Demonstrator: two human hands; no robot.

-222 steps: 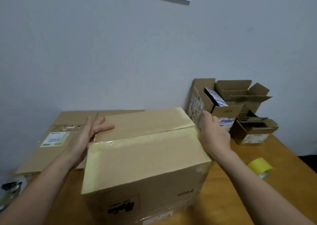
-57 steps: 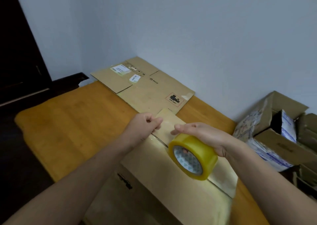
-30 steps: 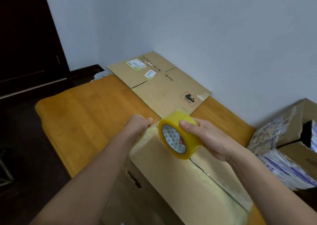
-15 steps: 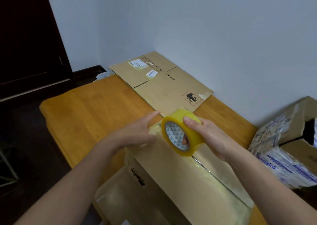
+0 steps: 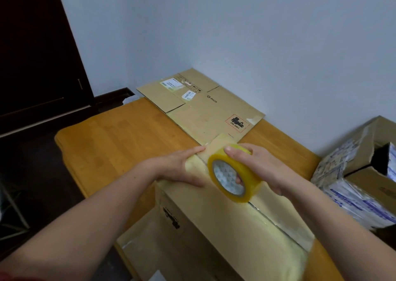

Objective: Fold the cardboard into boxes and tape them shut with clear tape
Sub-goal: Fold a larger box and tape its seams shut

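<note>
Now pressing down with the left hand (image 5: pixel 180 169), fingers straight and laid flat on the top of the cardboard box (image 5: pixel 225 227), at its far end, fingertips reaching toward the seam between the two closed flaps. Gripping the tape roll (image 5: pixel 234 173) with the right hand (image 5: pixel 261 169), thumb curled over the yellowish outer band, fingers hooked into the core and showing through its middle. Holding the roll upright on its edge, just right of the left hand, over the seam; touching the box top or a hair above it, cannot tell which. Along the seam, from under the right wrist back toward the near edge, a shiny strip of clear tape. Under the box, a wooden table (image 5: pixel 120 143); beneath the left forearm, a loose flap sticking out at the foot of the box. Beyond both hands, flattened cardboard (image 5: pixel 203 111) lying on the table against the wall (image 5: pixel 257 34), with white labels and a red-framed mark. Off to the right of the right hand, well apart, open boxes (image 5: pixel 364 173) with printed packs. Far to the left of the left hand, a dark door (image 5: pixel 38 55).
</note>
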